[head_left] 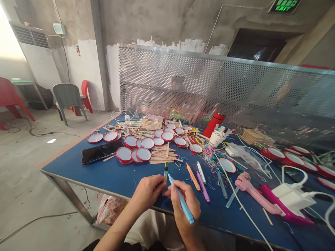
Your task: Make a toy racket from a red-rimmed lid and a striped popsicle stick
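Between the fingers of my left hand [149, 190] a wooden craft stick [166, 168] stands upright, its top end coloured green and black. My right hand [193, 203] grips a light blue marker [184, 206] like a pen, its tip close to the stick's right side. To the right of my hands lie an orange marker [193, 177], a white marker [201, 173] and a purple marker [203, 187]. Beyond them a pile of plain craft sticks [162, 155] rests on the blue table [102, 177]. Several red-rimmed white lids [143, 154] spread out beside that pile.
A black phone [101, 152] lies on the left. At the back stand a red bottle [214, 124] and a white cup of pens [217, 137]. On the right are a pink glue gun [258, 195], chargers [294, 195] and trailing white cables. A perforated metal screen [167, 69] borders the table's far side.
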A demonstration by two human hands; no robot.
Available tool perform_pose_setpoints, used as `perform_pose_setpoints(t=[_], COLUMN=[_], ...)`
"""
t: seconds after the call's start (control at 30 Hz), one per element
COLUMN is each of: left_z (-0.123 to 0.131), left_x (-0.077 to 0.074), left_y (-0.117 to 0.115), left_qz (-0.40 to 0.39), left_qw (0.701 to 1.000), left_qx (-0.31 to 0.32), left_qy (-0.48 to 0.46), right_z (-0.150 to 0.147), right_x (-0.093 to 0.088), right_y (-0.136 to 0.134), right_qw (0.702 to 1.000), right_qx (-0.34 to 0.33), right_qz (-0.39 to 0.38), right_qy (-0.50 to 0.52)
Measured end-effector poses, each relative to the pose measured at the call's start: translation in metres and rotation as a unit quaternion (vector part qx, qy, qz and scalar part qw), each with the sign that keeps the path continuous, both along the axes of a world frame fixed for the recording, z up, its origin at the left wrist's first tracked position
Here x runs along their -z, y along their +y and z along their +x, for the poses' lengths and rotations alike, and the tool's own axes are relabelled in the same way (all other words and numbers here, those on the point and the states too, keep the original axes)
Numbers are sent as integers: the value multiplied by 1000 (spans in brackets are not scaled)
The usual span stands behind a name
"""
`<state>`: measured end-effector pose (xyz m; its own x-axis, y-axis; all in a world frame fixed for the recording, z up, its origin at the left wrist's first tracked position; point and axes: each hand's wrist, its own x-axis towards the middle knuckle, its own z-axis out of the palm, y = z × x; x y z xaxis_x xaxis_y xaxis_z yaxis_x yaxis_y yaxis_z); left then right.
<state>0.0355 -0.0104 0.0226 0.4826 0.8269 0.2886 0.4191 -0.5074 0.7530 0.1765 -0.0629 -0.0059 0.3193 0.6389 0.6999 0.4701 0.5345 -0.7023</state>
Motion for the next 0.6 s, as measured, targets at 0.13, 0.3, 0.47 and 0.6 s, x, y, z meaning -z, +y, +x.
perform_pose_setpoints(t=[0.13, 0.3, 0.47, 0.6], left_z=[0, 1, 1, 1], left_x=[1, 3, 3, 3], left_y=[0, 1, 1, 1], left_qz=[2, -3, -4, -6], left_qw=[1000, 1000, 1000, 1000], left_qx=[2, 4, 1, 5], left_qy=[0, 2, 5, 10], right_z=[1, 3, 3, 2], right_x=[-2, -1, 0, 3], right_y=[1, 0, 1, 2], right_qw=[999, 998, 997, 999], right_qx=[-2, 5, -13, 8], right_qz=[3, 11, 27, 30], right_qy=[-35, -62, -70, -36])
